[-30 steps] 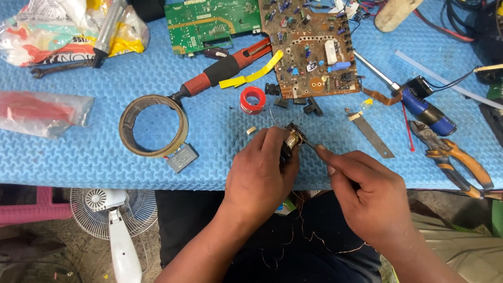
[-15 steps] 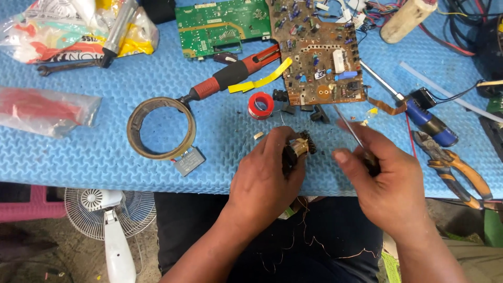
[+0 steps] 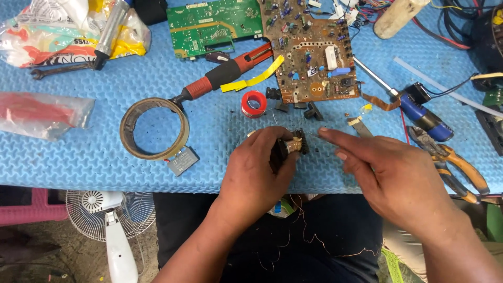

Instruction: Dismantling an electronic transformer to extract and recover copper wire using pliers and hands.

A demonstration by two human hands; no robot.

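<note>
Seemingly, left hand (image 3: 257, 173) grips small coil (image 3: 291, 147); right hand (image 3: 395, 178) beside.

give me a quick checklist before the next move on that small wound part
1. Left hand grips the coil part: ok.
2. Right hand at the part: ok, fingertips close, contact cannot tell.
3. Tool in right hand: cannot tell, nothing plainly visible.
4. Part over the blue mat, not off the edge: ok.
5. Pliers in reach beside right hand: ok.
6. Loose copper wire hanging in lap below the mat: not ok.
</note>
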